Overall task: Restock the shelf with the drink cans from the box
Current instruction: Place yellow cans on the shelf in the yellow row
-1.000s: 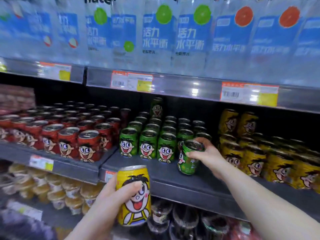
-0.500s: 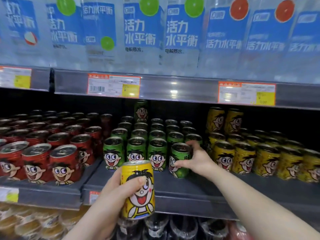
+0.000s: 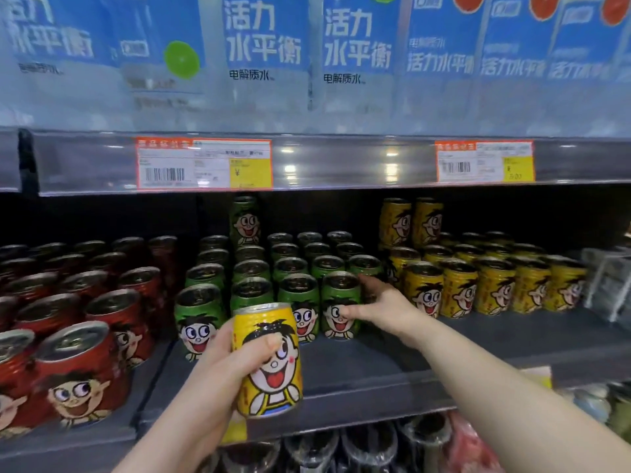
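My left hand (image 3: 218, 367) grips a yellow cartoon-face can (image 3: 268, 361), held upright in front of the shelf edge. My right hand (image 3: 379, 302) reaches onto the middle shelf (image 3: 375, 367) and holds a green can (image 3: 339, 307) that stands at the right end of the front green row, thumb on its face and fingers behind it. More green cans (image 3: 273, 268) fill the rows behind, with one stacked at the back. Yellow cans (image 3: 478, 285) stand in rows to the right. No box is in view.
Red cans (image 3: 78, 319) crowd the shelf section on the left. Tall blue-labelled water bottles (image 3: 263, 52) line the shelf above, over price tags (image 3: 205, 163). Dark bottles (image 3: 341, 448) sit on the shelf below. A wire divider (image 3: 607, 285) stands at the far right.
My right hand has set the green can upright in the front row and still holds it. The view has moved closer to the shelf. My left hand keeps the yellow can.
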`<state>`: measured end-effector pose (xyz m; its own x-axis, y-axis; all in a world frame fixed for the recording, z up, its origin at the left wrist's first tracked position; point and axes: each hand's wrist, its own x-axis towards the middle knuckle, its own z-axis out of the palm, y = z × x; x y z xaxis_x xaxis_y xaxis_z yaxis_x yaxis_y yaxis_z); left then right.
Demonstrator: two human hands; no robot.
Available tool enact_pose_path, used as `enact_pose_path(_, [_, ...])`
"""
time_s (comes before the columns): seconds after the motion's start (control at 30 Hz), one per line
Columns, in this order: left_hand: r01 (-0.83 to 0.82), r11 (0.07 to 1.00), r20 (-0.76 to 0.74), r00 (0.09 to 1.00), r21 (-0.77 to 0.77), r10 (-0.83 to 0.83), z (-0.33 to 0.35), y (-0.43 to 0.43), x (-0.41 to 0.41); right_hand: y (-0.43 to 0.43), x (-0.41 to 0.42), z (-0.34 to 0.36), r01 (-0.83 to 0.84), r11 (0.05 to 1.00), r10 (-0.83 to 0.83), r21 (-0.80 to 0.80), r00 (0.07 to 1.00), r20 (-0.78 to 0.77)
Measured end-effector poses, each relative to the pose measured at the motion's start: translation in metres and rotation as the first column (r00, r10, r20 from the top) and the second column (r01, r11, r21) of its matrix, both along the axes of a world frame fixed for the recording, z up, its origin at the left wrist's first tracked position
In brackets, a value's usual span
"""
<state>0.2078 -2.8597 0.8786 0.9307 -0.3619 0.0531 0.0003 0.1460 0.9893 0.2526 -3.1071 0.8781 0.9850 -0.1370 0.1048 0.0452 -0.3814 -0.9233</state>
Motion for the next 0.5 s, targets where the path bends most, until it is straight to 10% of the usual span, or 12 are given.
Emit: enact_pose_path(0.5, [0.113,0.993,-0.003,0.994,-0.031,-0.113,0.000,-0.127,0.007,-0.108,-0.046,0.023,0.139,0.974,-0.118,-0.181,0.985,0.122])
